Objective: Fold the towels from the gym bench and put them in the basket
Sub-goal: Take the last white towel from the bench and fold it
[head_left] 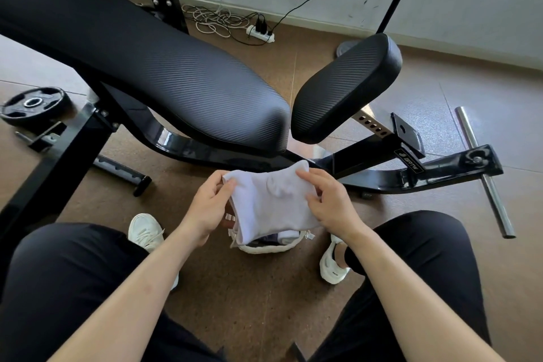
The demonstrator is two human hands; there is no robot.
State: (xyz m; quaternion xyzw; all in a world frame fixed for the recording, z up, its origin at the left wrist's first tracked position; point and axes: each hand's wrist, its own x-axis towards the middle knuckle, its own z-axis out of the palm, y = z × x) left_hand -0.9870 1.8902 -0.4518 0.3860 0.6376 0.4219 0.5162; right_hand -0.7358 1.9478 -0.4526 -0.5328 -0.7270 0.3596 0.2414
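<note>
White towel [271, 203], folded small, sits between my two hands right above the basket [271, 247] on the floor between my feet. Starting on the left, my left hand [205, 209] pinches the towel's left edge, thumb on top near the upper corner and fingers curled underneath, palm turned inward. I hold it that way, I think, so the fold doesn't slip open before it goes down. Moving right, the towel hangs slightly tilted and covers most of the basket's opening; some cloth already lies inside. My right hand [332, 203] grips the right edge, thumb over the top and fingers bent, wrist angled in from the right knee. Beyond them the bench [176, 76] pads are bare, so this looks like the last towel.
</note>
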